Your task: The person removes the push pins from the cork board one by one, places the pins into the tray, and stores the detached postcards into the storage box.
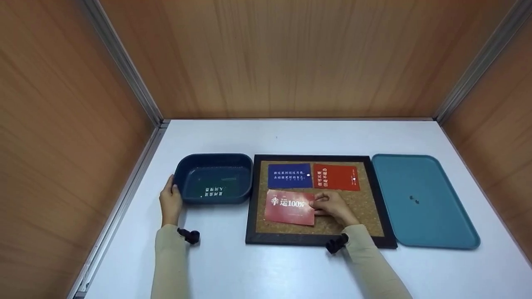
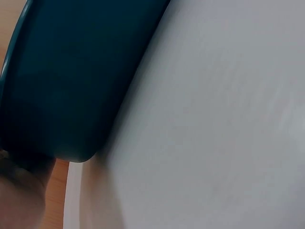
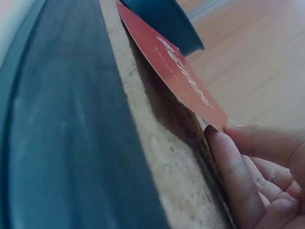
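Observation:
My right hand point(image 1: 332, 206) pinches the right edge of a pinkish-red card point(image 1: 286, 216) with white lettering and "100%". In the right wrist view, thumb and fingers meet on the card point(image 3: 167, 62), whose near edge is lifted off the cork board point(image 1: 365, 216). A blue card point(image 1: 286, 182) and a red card point(image 1: 345, 172) lie side by side on the cork behind it. My left hand point(image 1: 171, 203) rests against the left end of a dark blue bin point(image 1: 216, 200), fingers fairly straight along its outside. A green card point(image 1: 216, 182) with white lettering lies inside.
To the right of the board's black frame point(image 1: 320, 239) lies a teal tray point(image 1: 428, 224) with a few small dark pieces point(image 1: 414, 199) on it. Wood-grain panels point(image 1: 291, 62) enclose the white table point(image 1: 257, 270) at the back and sides.

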A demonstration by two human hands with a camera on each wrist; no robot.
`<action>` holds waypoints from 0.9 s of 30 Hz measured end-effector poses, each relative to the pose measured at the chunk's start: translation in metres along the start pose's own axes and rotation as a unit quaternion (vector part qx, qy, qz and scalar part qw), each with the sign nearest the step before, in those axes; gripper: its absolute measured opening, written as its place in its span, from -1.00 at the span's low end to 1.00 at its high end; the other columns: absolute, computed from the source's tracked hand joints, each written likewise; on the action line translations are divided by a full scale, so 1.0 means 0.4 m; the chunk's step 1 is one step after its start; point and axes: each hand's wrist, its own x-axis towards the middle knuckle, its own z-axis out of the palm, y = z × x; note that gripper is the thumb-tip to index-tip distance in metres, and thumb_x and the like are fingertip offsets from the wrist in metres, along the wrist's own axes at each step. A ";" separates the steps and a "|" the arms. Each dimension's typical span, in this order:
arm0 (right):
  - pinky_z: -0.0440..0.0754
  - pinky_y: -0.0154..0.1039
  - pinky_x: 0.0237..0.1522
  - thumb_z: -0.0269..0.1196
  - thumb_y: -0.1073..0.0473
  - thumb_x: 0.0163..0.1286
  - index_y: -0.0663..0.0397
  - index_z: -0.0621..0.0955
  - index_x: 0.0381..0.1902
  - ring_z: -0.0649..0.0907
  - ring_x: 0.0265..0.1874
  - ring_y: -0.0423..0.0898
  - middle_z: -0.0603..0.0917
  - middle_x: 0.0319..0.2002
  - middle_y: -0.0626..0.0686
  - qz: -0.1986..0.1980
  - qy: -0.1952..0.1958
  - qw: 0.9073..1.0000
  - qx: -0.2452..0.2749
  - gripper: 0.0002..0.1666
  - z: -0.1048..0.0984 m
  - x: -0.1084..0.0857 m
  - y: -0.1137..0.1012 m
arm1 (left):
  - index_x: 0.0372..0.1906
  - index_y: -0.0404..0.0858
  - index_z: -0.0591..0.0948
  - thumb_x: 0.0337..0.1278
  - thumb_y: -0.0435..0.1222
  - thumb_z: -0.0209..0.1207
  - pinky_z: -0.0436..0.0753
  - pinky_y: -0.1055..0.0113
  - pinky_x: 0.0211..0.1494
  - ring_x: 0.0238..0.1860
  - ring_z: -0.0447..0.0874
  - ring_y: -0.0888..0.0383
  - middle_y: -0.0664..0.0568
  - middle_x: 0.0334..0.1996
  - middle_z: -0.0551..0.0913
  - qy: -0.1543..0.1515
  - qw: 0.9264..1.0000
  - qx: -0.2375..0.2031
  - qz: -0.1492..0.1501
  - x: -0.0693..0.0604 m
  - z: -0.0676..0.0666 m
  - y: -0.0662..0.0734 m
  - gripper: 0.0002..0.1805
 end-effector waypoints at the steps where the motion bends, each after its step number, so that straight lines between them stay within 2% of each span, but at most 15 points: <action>1: 0.75 -0.26 -0.35 0.30 0.38 0.20 0.38 0.53 -0.20 0.71 -0.44 -0.17 0.67 -0.40 0.07 0.001 -0.003 1.000 0.000 -0.77 0.001 0.001 -0.002 | 0.45 -0.42 0.14 0.47 -0.45 -0.28 0.08 0.11 0.55 0.51 0.02 -0.11 -0.27 0.46 0.13 0.000 1.000 0.001 0.002 0.001 0.000 0.000 -0.49; 7: 0.75 -0.27 -0.34 0.29 0.42 0.20 0.39 0.53 -0.19 0.71 -0.42 -0.17 0.66 -0.41 0.05 0.004 -0.015 1.000 0.024 -0.77 0.007 0.009 -0.028 | 0.44 -0.44 0.15 0.46 -0.46 -0.27 0.11 0.08 0.54 0.50 0.03 -0.14 -0.29 0.45 0.14 -0.001 1.000 0.000 0.015 -0.001 0.001 0.002 -0.49; 12: 0.75 -0.26 -0.32 0.30 0.45 0.18 0.42 0.52 -0.20 0.72 -0.44 -0.16 0.66 -0.44 0.04 -0.012 -0.027 0.999 0.035 -0.76 0.015 0.017 -0.058 | 0.45 -0.42 0.14 0.47 -0.45 -0.27 0.10 0.10 0.54 0.50 0.02 -0.12 -0.27 0.46 0.13 -0.003 1.000 -0.001 0.006 -0.004 0.000 0.002 -0.49; 20: 0.75 -0.16 -0.23 0.31 0.42 0.20 0.45 0.51 -0.16 0.72 -0.44 -0.14 0.68 -0.40 0.07 -0.031 -0.036 0.999 0.012 -0.72 0.034 0.032 -0.113 | 0.45 -0.42 0.13 0.47 -0.44 -0.27 0.09 0.11 0.55 0.51 0.01 -0.12 -0.27 0.46 0.12 -0.002 1.000 -0.001 0.007 -0.004 0.000 0.002 -0.49; 27: 0.70 0.02 -0.08 0.34 0.34 0.21 0.39 0.54 -0.10 0.72 -0.42 -0.11 0.70 -0.29 0.17 -0.025 -0.016 0.999 -0.029 -0.67 0.061 0.047 -0.157 | 0.44 -0.44 0.14 0.47 -0.45 -0.27 0.10 0.10 0.55 0.50 0.03 -0.12 -0.28 0.46 0.14 0.002 1.000 -0.005 0.011 -0.005 0.001 0.003 -0.49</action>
